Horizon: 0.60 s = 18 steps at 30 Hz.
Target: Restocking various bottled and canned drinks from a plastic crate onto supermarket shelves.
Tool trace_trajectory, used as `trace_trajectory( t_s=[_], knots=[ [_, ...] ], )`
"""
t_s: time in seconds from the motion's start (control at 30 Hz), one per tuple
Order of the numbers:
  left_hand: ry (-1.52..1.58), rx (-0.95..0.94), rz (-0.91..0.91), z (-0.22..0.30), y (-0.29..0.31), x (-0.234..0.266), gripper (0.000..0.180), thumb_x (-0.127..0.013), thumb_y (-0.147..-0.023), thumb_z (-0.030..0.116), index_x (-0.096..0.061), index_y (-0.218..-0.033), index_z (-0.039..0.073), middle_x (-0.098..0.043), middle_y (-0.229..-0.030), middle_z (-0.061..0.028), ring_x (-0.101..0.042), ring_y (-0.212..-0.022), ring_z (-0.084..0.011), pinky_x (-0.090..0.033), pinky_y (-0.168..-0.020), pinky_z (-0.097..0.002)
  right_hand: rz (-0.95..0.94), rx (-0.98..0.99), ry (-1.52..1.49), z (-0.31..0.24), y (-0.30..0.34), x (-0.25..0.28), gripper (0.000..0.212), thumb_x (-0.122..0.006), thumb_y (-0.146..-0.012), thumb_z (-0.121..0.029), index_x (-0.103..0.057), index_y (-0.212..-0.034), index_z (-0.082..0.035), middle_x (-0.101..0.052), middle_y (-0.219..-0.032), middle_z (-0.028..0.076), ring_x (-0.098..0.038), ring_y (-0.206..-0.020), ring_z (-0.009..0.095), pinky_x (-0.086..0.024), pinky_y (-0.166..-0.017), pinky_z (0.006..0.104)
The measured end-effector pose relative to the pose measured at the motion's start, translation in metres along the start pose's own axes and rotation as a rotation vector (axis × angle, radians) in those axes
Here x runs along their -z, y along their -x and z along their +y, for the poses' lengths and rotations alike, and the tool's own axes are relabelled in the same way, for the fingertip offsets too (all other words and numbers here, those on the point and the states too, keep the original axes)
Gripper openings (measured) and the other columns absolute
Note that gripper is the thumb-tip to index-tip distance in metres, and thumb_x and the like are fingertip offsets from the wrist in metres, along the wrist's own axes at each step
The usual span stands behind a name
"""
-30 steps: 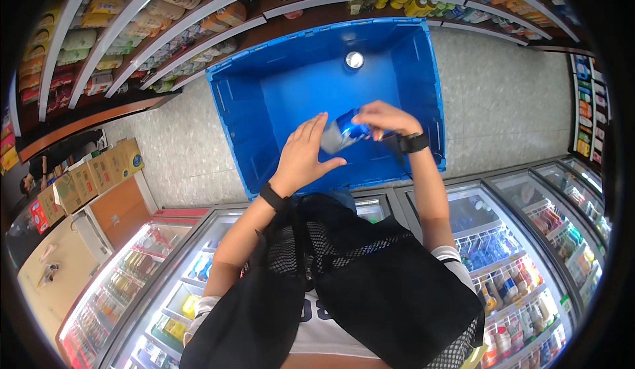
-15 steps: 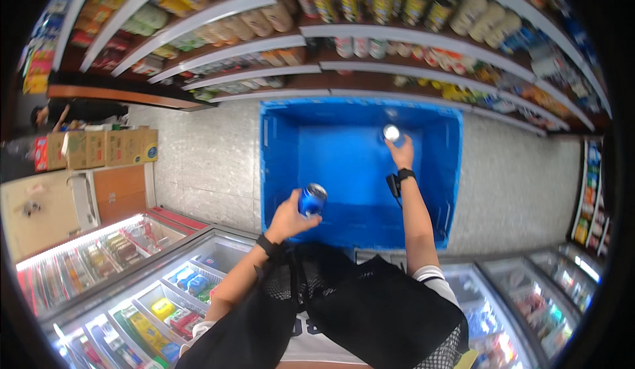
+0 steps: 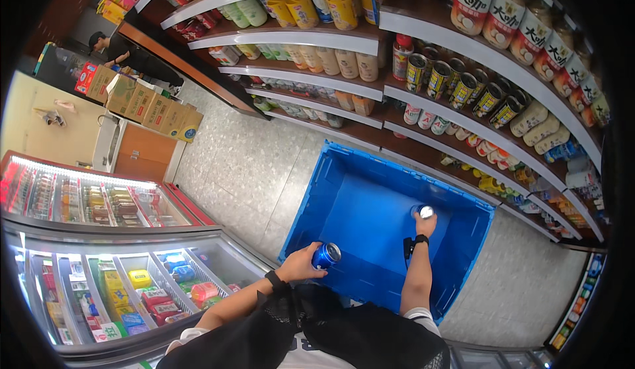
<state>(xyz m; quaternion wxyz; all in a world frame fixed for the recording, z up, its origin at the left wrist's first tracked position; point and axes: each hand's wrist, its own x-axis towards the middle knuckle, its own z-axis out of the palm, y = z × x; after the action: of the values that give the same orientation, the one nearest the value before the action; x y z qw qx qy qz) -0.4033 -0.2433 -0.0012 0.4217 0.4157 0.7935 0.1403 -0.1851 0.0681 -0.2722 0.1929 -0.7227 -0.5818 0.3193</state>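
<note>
A blue plastic crate (image 3: 305, 218) stands on the floor in front of me. My left hand (image 3: 299, 264) is closed round a blue drink can (image 3: 327, 255), held tilted over the crate's near left part with its silver top showing. Inside the crate, toward its far right corner, my right hand (image 3: 426, 225) grips another can (image 3: 425, 211). Its silver top faces up, and my fingers cover part of its side. Each wrist wears a black band, the right one with a small dark device.
Store shelves (image 3: 456, 35) with cans, bottles and tubs run along the crate's far side. A glass-topped freezer (image 3: 149, 296) stands at left. Beyond it are stacked cardboard boxes (image 3: 142, 104) and a person in dark clothes (image 3: 129, 55). Grey floor (image 3: 254, 161) flanks the crate.
My view has turned and tilted, so the crate now appears slanted and lower, with more shelving visible. Both hands still hold their cans.
</note>
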Motion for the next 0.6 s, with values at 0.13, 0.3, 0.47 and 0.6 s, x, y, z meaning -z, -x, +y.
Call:
trace_trajectory(
  t_s=[0.13, 0.3, 0.47, 0.6],
  knots=[
    [0.007, -0.083, -0.016, -0.008, -0.005, -0.002, 0.082, -0.080, -0.067, 0.037, -0.041, -0.130, 0.004, -0.061, -0.107, -0.0243, -0.062, -0.097, -0.0383, -0.049, -0.085, -0.0401, -0.129, 0.038, -0.151, 0.005, 0.022, 0.019, 0.062, -0.086, -0.056, -0.030, -0.060, -0.101, 0.003, -0.067, -0.097, 0.018, -0.066, -0.089, 0.030, -0.051, -0.080, 0.0376],
    [0.008, -0.186, -0.039, -0.011, -0.015, -0.004, 0.084, -0.080, -0.067, 0.038, -0.040, -0.132, 0.002, -0.061, -0.110, -0.0250, -0.062, -0.101, -0.0378, -0.049, -0.088, -0.0393, -0.384, 0.150, -0.395, -0.040, 0.069, 0.062, 0.056, -0.086, -0.062, -0.020, -0.060, -0.107, 0.001, -0.067, -0.096, 0.009, -0.063, -0.086, 0.016, -0.051, -0.079, 0.0300],
    [0.021, -0.284, -0.074, -0.011, -0.019, 0.007, 0.086, -0.080, -0.067, 0.038, -0.038, -0.133, 0.002, -0.060, -0.111, -0.0259, -0.061, -0.103, -0.0386, -0.048, -0.089, -0.0399, -0.536, 0.205, -0.576, -0.106, 0.127, 0.111, 0.056, -0.085, -0.067, -0.018, -0.059, -0.112, 0.002, -0.065, -0.104, 0.011, -0.064, -0.092, 0.018, -0.052, -0.083, 0.0316],
    [0.069, -0.396, -0.039, -0.012, -0.022, 0.027, 0.086, -0.081, -0.066, 0.037, -0.039, -0.132, 0.002, -0.060, -0.110, -0.0257, -0.061, -0.102, -0.0384, -0.049, -0.089, -0.0403, -0.662, 0.256, -0.744, -0.151, 0.168, 0.135, 0.060, -0.083, -0.070, -0.015, -0.055, -0.119, 0.003, -0.064, -0.106, 0.010, -0.063, -0.094, 0.016, -0.052, -0.084, 0.0301]
  ],
)
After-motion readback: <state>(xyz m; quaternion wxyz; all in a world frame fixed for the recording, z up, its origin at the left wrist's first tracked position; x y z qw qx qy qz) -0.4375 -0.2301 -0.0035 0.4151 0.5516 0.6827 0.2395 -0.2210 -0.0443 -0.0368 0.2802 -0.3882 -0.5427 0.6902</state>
